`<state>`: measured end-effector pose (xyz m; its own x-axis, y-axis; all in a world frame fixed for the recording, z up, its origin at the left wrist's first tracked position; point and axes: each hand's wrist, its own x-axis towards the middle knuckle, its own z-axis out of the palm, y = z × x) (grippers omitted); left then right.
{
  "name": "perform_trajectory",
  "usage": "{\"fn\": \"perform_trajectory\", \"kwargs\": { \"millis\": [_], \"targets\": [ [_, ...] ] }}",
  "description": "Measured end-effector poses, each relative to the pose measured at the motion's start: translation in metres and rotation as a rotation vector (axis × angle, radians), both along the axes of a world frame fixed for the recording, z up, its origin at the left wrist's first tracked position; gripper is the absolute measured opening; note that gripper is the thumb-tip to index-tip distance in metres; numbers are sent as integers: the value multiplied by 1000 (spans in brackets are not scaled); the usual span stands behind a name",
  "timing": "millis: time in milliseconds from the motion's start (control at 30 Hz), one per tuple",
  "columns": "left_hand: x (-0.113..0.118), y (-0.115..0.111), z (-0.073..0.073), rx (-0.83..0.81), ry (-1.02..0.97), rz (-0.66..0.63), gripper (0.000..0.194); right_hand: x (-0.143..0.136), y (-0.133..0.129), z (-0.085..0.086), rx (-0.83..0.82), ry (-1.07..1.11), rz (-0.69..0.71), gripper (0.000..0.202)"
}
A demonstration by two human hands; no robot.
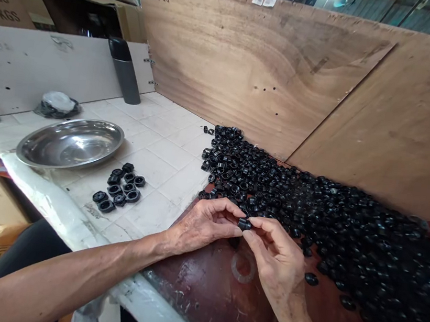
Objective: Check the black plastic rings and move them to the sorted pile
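Note:
Between the fingertips of both hands is a small black plastic nut (244, 224), ring-like with ridged sides. My left hand (206, 224) pinches it from the left with thumb and forefinger. From the right, my right hand (278, 251) grips the same nut with its thumb and fingers. Right behind the hands spreads a large heap of similar black nuts (275, 182), running along the wooden board to the right. A small group of black nuts (121, 189) lies apart on the white surface, left of my left hand.
A shallow steel bowl (72, 145) sits on the white tiled tabletop (159, 161) at left. Behind it are a dark flask (125, 72) and a plastic-wrapped bundle (58, 104). A tall plywood board (251, 65) closes off the back. Below my hands lies a dark red sheet (217, 293).

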<state>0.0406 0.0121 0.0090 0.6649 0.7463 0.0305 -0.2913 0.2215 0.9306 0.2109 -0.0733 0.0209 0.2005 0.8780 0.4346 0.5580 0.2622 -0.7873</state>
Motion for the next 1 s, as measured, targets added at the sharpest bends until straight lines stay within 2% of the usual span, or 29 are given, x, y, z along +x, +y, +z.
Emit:
{"fn": "perform_trajectory", "kwargs": {
  "millis": [233, 433, 500, 567, 667, 733, 833, 933, 1000],
  "targets": [
    [1, 0, -5, 112, 24, -14, 27, -3, -1, -6, -41, -20, -86, 21],
    [0, 2, -6, 142, 23, 7, 25, -1, -2, 0, -132, -10, 55, 20],
    [-1, 3, -5, 145, 34, -2, 24, 1, -1, -1, -169, -16, 57, 19],
    [-1, 3, -4, 150, 45, -14, 23, 2, 0, -3, -170, -106, 24, 22],
    [0, 1, -2, 151, 57, -37, 23, 1, 1, -7, -130, -276, -31, 42],
    [1, 0, -1, 121, 63, -46, 24, 0, 0, -8, -129, -326, -79, 46],
    [4, -1, 1, 24, 51, -32, 30, -2, 0, -6, -119, -249, -116, 33],
    [4, 0, 2, -29, 10, -16, 36, -3, -1, -3, -50, -167, -28, 27],
    [3, 0, 2, -14, 17, -20, 36, -2, -1, -3, -34, -191, -7, 23]
  ]
}}
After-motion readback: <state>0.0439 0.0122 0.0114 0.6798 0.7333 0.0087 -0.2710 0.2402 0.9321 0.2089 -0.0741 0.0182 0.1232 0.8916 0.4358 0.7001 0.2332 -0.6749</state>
